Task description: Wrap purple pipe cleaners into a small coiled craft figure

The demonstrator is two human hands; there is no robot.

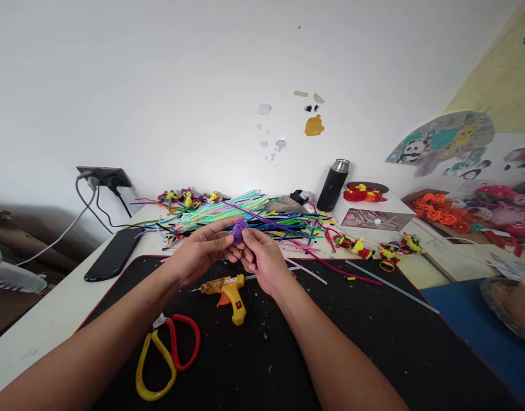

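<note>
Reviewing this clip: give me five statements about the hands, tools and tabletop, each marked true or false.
1. The left hand and right hand both hold a small fuzzy purple piece. True.
2. The yellow glue gun is in the right hand. False: it lies on the black mat.
3. A tool with one red and one yellow looped handle lies on the mat. True.
4. The black flask with a silver cap stands beside the black phone. False: it stands beside the white box with a clear front.
5. A pile of multicoloured pipe cleaners lies beyond the hands. True.
</note>
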